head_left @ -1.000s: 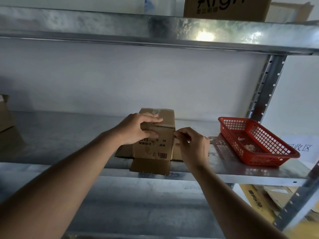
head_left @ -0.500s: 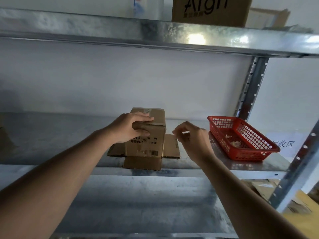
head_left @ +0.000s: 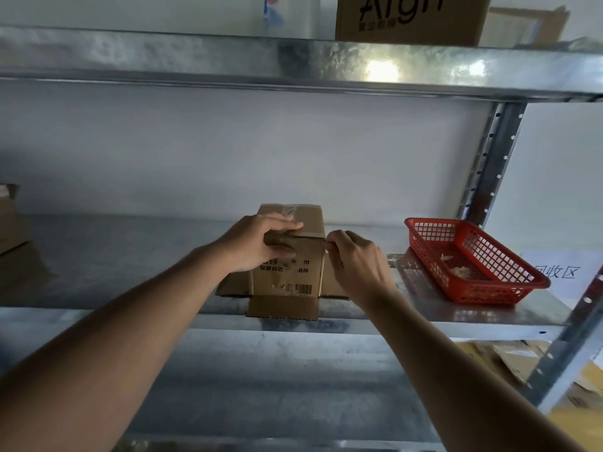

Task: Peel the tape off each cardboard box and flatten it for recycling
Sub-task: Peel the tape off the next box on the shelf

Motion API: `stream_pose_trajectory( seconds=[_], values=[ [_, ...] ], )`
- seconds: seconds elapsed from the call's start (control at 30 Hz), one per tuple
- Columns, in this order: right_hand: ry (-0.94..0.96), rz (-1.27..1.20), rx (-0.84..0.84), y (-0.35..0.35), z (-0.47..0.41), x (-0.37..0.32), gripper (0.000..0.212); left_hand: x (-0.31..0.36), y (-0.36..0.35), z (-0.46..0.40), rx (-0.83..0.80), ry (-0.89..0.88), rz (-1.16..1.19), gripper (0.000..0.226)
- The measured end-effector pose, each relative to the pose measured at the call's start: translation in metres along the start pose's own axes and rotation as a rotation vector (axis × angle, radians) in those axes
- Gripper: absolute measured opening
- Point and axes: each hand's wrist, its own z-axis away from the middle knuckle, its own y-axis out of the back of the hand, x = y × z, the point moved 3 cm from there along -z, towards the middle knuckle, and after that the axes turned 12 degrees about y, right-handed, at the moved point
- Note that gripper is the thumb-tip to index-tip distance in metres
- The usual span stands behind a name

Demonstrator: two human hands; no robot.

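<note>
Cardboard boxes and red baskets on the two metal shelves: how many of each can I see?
Cardboard boxes: 4 (one held, one printed and one plain on the top shelf, one at the left edge)
Red baskets: 1
Total: 5

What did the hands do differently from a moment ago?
The right hand, which had lifted away from the cardboard box half a second ago, came back to its top right corner and pinches there, likely at tape. The left hand kept gripping the box. The red basket stayed put.
</note>
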Motion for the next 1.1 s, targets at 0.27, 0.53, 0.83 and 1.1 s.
stream_pose_trajectory(
  seconds=[0.27, 0.53, 0.83, 1.1],
  values=[
    [0.283, 0.141, -0.211, 0.034, -0.035, -0.002, 0.023, -0.003, 0.003, -0.007, -0.009, 0.005, -0.162, 0.067],
    [-0.079, -0.422, -0.183, 0.040, -0.046, -0.002, 0.006, 0.013, -0.007, 0.001, 0.134, -0.033, -0.283, 0.067],
    [-0.460, -1.229, 0.035, 0.022, -0.040, 0.007, 0.020, 0.004, 0.004, 0.000, 0.028, -0.021, -0.256, 0.084],
    [-0.302, -1.112, 0.052, 0.009, -0.043, 0.007, 0.011, -0.013, 0.005, -0.001, -0.069, -0.019, -0.154, 0.091]
  ],
)
